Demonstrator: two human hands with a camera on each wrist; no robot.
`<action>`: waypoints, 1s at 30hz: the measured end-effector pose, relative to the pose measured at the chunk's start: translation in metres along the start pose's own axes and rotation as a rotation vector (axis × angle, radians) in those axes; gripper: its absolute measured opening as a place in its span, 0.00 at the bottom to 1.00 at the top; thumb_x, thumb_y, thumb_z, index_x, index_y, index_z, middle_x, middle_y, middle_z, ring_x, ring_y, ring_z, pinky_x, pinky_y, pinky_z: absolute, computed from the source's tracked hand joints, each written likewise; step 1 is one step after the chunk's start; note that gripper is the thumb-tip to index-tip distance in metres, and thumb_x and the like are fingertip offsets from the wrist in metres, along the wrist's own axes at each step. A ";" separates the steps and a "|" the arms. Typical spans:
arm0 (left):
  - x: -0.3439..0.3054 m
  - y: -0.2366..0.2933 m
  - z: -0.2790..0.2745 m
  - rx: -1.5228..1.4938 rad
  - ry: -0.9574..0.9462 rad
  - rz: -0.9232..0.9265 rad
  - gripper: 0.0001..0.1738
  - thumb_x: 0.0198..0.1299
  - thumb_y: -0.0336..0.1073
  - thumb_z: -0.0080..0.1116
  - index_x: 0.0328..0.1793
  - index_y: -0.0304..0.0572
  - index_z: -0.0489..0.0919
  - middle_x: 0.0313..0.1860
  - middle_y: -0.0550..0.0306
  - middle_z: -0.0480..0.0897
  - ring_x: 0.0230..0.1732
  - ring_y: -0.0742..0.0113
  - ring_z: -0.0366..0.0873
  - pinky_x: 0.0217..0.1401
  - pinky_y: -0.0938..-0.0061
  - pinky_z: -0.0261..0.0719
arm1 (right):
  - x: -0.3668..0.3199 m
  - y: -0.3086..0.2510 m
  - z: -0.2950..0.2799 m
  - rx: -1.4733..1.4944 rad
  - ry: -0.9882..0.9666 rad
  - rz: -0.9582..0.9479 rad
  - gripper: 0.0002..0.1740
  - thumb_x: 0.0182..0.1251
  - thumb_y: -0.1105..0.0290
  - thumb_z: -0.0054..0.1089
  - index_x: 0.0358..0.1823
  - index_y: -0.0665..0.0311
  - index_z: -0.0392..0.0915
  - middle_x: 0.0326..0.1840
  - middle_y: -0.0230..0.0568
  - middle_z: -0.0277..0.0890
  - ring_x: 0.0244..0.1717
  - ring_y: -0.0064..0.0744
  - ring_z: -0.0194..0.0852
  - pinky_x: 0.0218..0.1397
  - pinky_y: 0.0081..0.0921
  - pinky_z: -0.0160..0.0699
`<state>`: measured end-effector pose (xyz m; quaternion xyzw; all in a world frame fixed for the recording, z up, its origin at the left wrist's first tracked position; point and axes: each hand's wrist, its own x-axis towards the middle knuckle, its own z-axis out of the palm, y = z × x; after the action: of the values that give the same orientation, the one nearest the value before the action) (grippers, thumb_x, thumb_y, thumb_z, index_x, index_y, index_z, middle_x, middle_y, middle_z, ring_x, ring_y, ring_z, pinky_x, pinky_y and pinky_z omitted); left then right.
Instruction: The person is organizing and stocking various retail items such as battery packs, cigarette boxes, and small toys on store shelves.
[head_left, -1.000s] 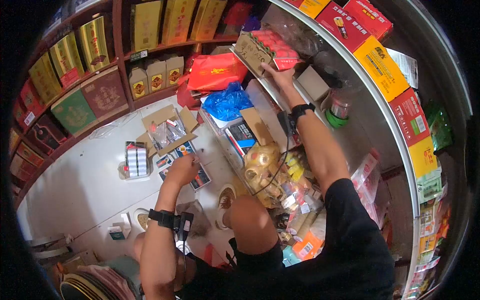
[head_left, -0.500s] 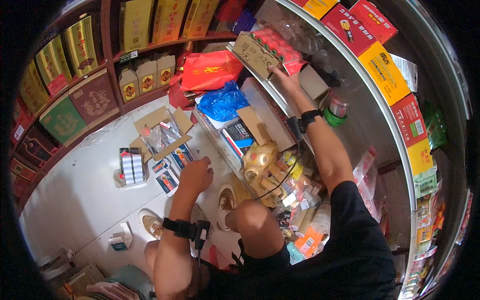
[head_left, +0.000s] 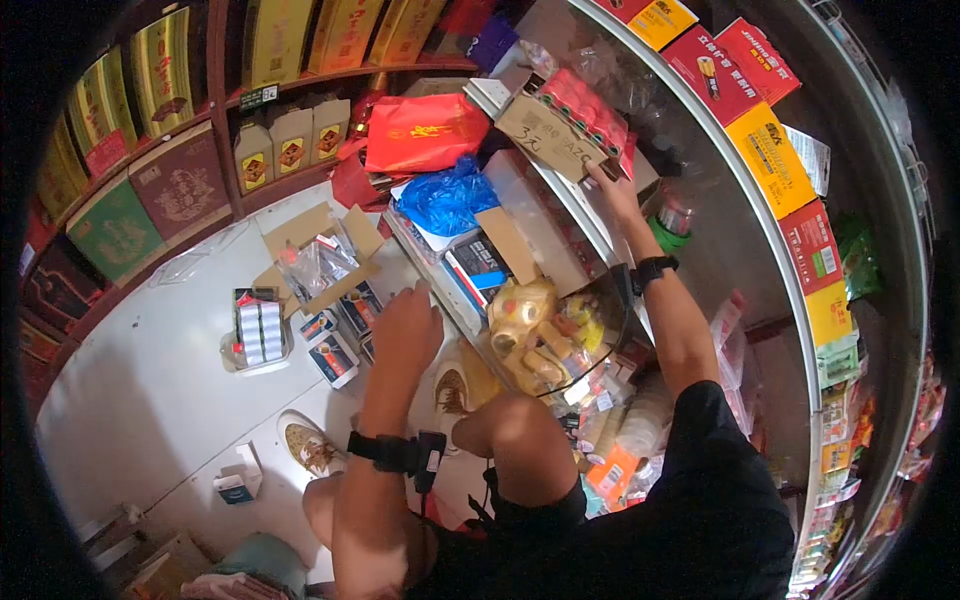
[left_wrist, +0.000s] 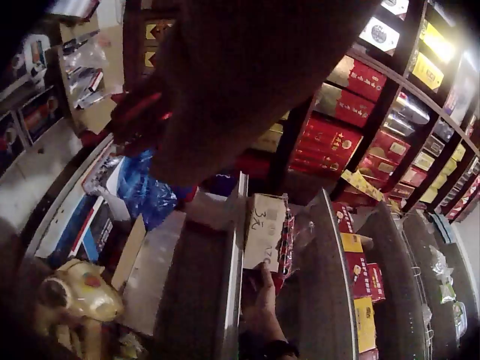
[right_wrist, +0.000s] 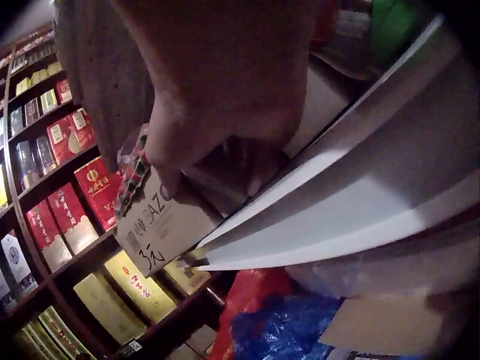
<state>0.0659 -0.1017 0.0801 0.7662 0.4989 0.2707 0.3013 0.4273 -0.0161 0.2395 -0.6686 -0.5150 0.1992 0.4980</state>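
On the head view's clock, my left hand [head_left: 408, 325] hangs at 8, fingers loosely bent, apparently holding nothing. Towards 2, my right hand [head_left: 620, 193] pinches the near corner of the cardboard box [head_left: 548, 138], on the shelf [left_wrist: 233, 292] at 1. I judge the box stiff, fairly light, its red packs [head_left: 585, 103] crushable; grip both end walls. Versus half a second ago, the box sits nearer me, farther from the shelf's end.

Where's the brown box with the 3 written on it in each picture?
Head: the box is near the top, right of centre.
Left wrist: the box is just below and right of centre.
Right wrist: the box is below and left of centre.
Shared landmark: the blue bag.
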 end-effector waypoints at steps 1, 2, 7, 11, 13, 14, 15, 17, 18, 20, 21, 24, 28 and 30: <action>0.005 0.002 0.005 -0.051 0.112 0.053 0.19 0.59 0.33 0.59 0.57 0.38 0.75 0.41 0.39 0.83 0.42 0.40 0.83 0.45 0.51 0.81 | 0.003 0.004 -0.010 -0.249 -0.002 0.052 0.26 0.66 0.65 0.69 0.62 0.68 0.74 0.55 0.39 0.81 0.55 0.30 0.77 0.57 0.29 0.77; 0.011 0.005 0.011 -0.055 0.114 0.054 0.19 0.59 0.33 0.59 0.57 0.38 0.75 0.41 0.39 0.83 0.42 0.40 0.83 0.45 0.51 0.81 | 0.005 0.012 -0.015 -0.253 -0.001 0.049 0.26 0.66 0.65 0.69 0.62 0.68 0.74 0.55 0.39 0.81 0.55 0.30 0.77 0.57 0.29 0.77; 0.040 0.035 0.030 -0.499 0.397 0.247 0.25 0.61 0.31 0.64 0.65 0.39 0.73 0.47 0.39 0.83 0.47 0.49 0.84 0.50 0.60 0.82 | 0.003 0.025 -0.042 -0.159 -0.036 -0.048 0.25 0.71 0.63 0.63 0.63 0.70 0.74 0.59 0.39 0.79 0.56 0.27 0.76 0.62 0.27 0.70; 0.074 0.062 0.043 -0.815 0.293 0.202 0.29 0.67 0.34 0.62 0.73 0.44 0.68 0.54 0.44 0.82 0.50 0.59 0.83 0.50 0.66 0.81 | 0.005 0.039 -0.059 -0.054 -0.068 0.006 0.22 0.74 0.68 0.58 0.64 0.72 0.72 0.61 0.40 0.78 0.58 0.27 0.76 0.63 0.26 0.73; 0.087 0.071 0.050 -0.949 0.252 0.139 0.30 0.66 0.33 0.62 0.74 0.44 0.68 0.55 0.43 0.80 0.50 0.59 0.82 0.52 0.66 0.81 | 0.006 0.049 -0.066 -0.013 -0.059 0.042 0.22 0.75 0.68 0.57 0.65 0.72 0.71 0.61 0.41 0.77 0.58 0.28 0.77 0.64 0.26 0.74; 0.094 0.077 0.052 -1.084 0.210 0.069 0.31 0.66 0.33 0.62 0.74 0.44 0.67 0.57 0.42 0.79 0.49 0.59 0.80 0.54 0.66 0.80 | 0.006 0.053 -0.069 0.026 -0.055 0.079 0.22 0.75 0.69 0.56 0.66 0.73 0.70 0.62 0.41 0.77 0.59 0.29 0.77 0.65 0.26 0.74; 0.106 0.075 0.064 -1.212 0.140 0.064 0.32 0.69 0.37 0.59 0.78 0.47 0.64 0.61 0.45 0.76 0.50 0.63 0.79 0.54 0.69 0.79 | 0.010 0.060 -0.071 0.022 -0.050 0.046 0.23 0.76 0.69 0.56 0.67 0.74 0.69 0.61 0.42 0.77 0.60 0.31 0.77 0.65 0.26 0.75; 0.125 0.084 0.066 -1.279 0.080 0.052 0.32 0.70 0.39 0.57 0.78 0.47 0.63 0.61 0.44 0.76 0.51 0.63 0.78 0.55 0.69 0.78 | 0.009 0.058 -0.067 -0.052 0.004 0.056 0.24 0.74 0.66 0.58 0.65 0.73 0.70 0.54 0.38 0.78 0.52 0.26 0.73 0.59 0.23 0.72; 0.132 0.088 0.065 -1.339 0.024 0.024 0.32 0.71 0.41 0.56 0.79 0.48 0.62 0.62 0.44 0.76 0.51 0.64 0.78 0.56 0.69 0.77 | 0.007 0.056 -0.066 -0.075 0.047 0.061 0.25 0.73 0.63 0.61 0.64 0.71 0.72 0.48 0.34 0.80 0.43 0.20 0.71 0.50 0.18 0.71; 0.152 0.087 0.057 -1.300 -0.059 0.083 0.32 0.74 0.46 0.52 0.80 0.50 0.60 0.65 0.43 0.74 0.57 0.60 0.77 0.62 0.67 0.75 | 0.014 0.067 -0.070 0.180 -0.028 0.041 0.25 0.74 0.67 0.56 0.67 0.71 0.66 0.55 0.40 0.78 0.53 0.26 0.74 0.57 0.24 0.72; 0.164 0.088 0.052 -1.392 -0.072 0.084 0.33 0.74 0.48 0.51 0.81 0.50 0.60 0.66 0.43 0.73 0.61 0.58 0.75 0.65 0.65 0.73 | 0.008 0.054 -0.065 0.353 -0.030 0.060 0.23 0.74 0.69 0.51 0.67 0.70 0.65 0.59 0.42 0.76 0.58 0.30 0.73 0.61 0.29 0.71; 0.191 0.102 0.047 -1.558 -0.108 0.010 0.32 0.75 0.52 0.47 0.80 0.49 0.61 0.70 0.43 0.72 0.72 0.53 0.69 0.73 0.61 0.67 | -0.006 0.021 -0.051 0.549 -0.059 0.094 0.24 0.72 0.75 0.41 0.69 0.66 0.63 0.66 0.45 0.72 0.66 0.39 0.69 0.70 0.39 0.65; 0.210 0.116 0.056 -1.685 -0.071 0.147 0.29 0.78 0.46 0.44 0.74 0.30 0.66 0.69 0.42 0.73 0.70 0.53 0.72 0.73 0.59 0.70 | 0.004 0.028 -0.053 0.549 -0.092 0.163 0.23 0.71 0.76 0.40 0.67 0.66 0.65 0.66 0.45 0.71 0.67 0.40 0.68 0.72 0.39 0.62; 0.211 0.119 0.059 -1.754 -0.034 0.064 0.28 0.77 0.44 0.46 0.72 0.25 0.67 0.68 0.40 0.74 0.66 0.54 0.75 0.70 0.61 0.75 | 0.005 0.031 -0.056 0.628 -0.094 0.151 0.22 0.71 0.76 0.40 0.65 0.67 0.66 0.67 0.46 0.70 0.67 0.41 0.68 0.72 0.40 0.63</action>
<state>0.2549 0.0449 0.1513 0.2758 0.0846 0.5537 0.7812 0.4882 -0.0372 0.2376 -0.5086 -0.3998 0.4156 0.6394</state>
